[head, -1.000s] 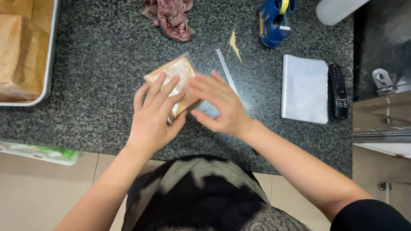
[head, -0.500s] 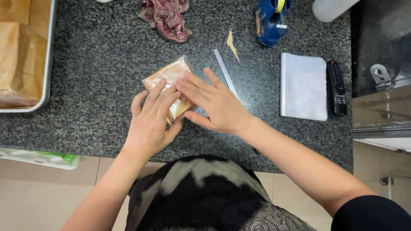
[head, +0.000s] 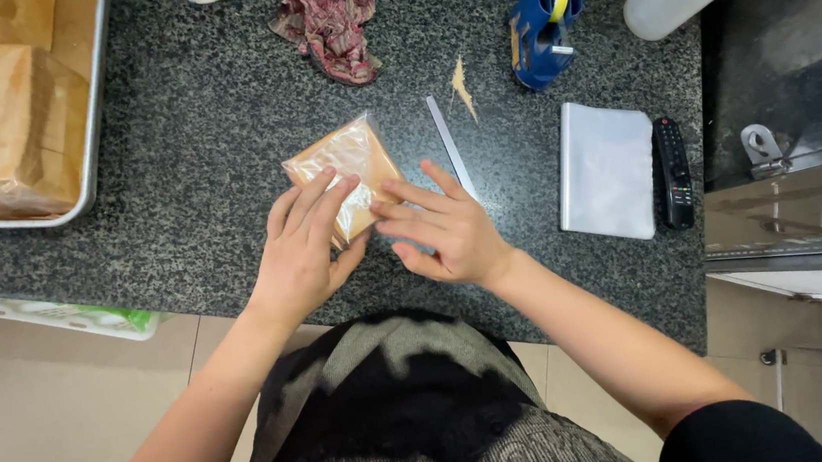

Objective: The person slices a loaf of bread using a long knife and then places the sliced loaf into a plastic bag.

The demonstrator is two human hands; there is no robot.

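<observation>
Both hands lie flat with fingers spread, gripping nothing: the left hand (head: 304, 243) pins the clear-bagged bread slice (head: 345, 169) to the dark stone counter (head: 173, 163) while the right hand (head: 443, 230) presses its near edge.

Single head-worn view, straight down, close over the dark granite counter (head: 200, 131).
</observation>
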